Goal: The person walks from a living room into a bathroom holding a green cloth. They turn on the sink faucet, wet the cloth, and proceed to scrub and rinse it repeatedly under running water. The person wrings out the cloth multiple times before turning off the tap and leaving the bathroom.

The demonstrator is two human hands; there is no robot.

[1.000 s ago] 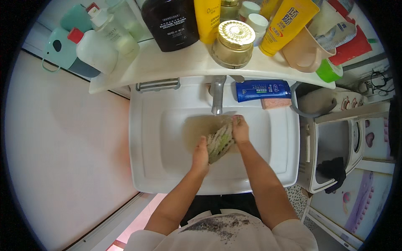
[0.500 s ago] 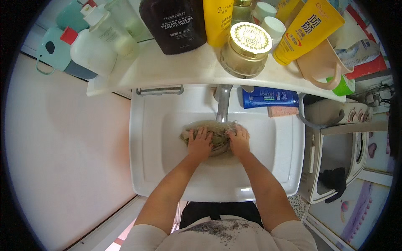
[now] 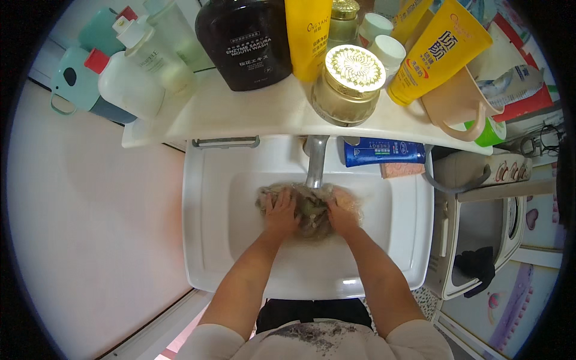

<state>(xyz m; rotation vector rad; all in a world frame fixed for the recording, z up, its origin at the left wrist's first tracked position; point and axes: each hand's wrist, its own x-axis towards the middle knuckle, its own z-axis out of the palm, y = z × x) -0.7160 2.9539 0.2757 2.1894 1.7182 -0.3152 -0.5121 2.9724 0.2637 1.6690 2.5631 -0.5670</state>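
Note:
A wet greenish-brown cloth [image 3: 313, 210] lies bunched in cloudy water in the white sink [image 3: 210, 252], just below the metal faucet [image 3: 316, 168]. My left hand [image 3: 281, 210] rests on the cloth's left side, its fingers spread and slightly bent. On the right side, my right hand [image 3: 342, 211] has its thumb against a fold of the cloth and its fingers curled over the edge. Water blurs the right fingertips. Between the hands the middle of the cloth bulges up.
Above the sink a white shelf [image 3: 240, 114] carries a black bottle [image 3: 246, 48], a gold-lidded jar [image 3: 348, 90], yellow tubes and a beige mug [image 3: 459, 105]. A blue tube [image 3: 384, 152] and a pink sponge [image 3: 402, 170] lie on the sink's back ledge. An open white appliance [image 3: 480, 240] stands at right.
The whole view has shifted, so the shelf and sink sit lower in it. Between my hands the cloth has bunched up, and my right fingers have gone deeper into the water.

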